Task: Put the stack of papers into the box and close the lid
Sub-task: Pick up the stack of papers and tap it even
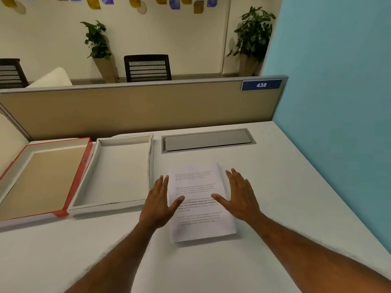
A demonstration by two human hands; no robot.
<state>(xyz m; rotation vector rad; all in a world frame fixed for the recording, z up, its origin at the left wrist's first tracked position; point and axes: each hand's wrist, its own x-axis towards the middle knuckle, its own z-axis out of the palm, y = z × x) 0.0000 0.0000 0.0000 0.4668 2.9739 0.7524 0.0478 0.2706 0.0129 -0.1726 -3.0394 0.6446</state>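
The papers (201, 204) lie flat on the table (285, 197) right between the two hands, and that is what the next move turns on. The stack's long axis runs away from the person, slightly tilted, so its two long edges face the palms, one to each side. The left hand (159, 203) is spread, fingers straight and together, set against the stack's left long edge with the thumb reaching over the printed sheet. The right hand (240, 196) mirrors it on the right long edge, also spread flat, thumb lying across the page. Neither has closed on anything (whether the palms press the table or hover just above it I cannot tell).

The box (118, 172) sits open just beyond the left hand and to its left, its near right corner almost at the left fingertips. The lid (42, 176), red-rimmed, lies thrown open further left, touching the box along the shared edge.

My guess: both hands are equally near, so a two-sided squeeze and lift, then a short carry leftward and away, left hand leading.
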